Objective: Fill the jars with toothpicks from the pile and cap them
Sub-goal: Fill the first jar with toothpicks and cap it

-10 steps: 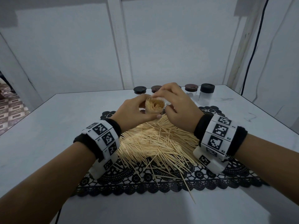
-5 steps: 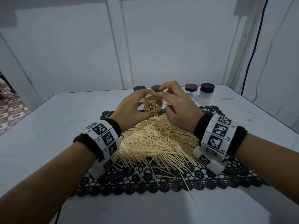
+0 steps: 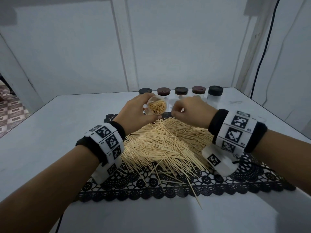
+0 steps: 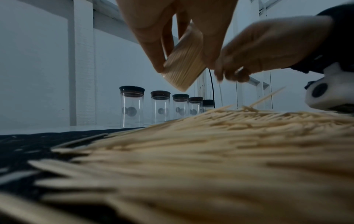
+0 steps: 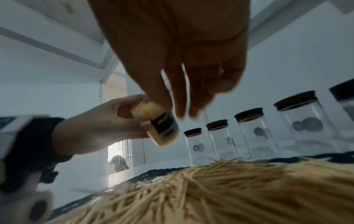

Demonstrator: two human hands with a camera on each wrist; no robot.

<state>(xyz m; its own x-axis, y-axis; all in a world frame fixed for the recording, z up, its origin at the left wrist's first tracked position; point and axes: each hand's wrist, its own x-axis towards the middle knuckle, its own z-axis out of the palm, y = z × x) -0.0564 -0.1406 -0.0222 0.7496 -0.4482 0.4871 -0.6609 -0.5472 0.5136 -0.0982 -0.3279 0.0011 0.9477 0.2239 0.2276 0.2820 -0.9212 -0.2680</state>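
Observation:
My left hand (image 3: 149, 113) grips a small clear jar (image 3: 157, 107) packed with toothpicks. The jar is tilted so its uncapped mouth faces me, above the far edge of the pile. In the right wrist view the jar (image 5: 162, 128) shows a black label, and in the left wrist view it (image 4: 184, 63) hangs over the pile. My right hand (image 3: 176, 111) hovers just right of the jar, apart from it. Its fingers point down at the toothpick pile (image 3: 165, 143), and I see nothing plainly held between them. The pile lies on a black lace mat (image 3: 168, 190).
Several clear jars with dark caps (image 3: 180, 91) stand in a row at the back of the white table (image 3: 67, 123), the rightmost one (image 3: 215, 95) with a taller black cap. A few toothpicks stray over the mat's front edge. A wall with a black cable is at the right.
My right hand left the jar's mouth and moved right and down. My left hand shifted the jar left and tilted its mouth toward me; the toothpicks now sit inside the rim.

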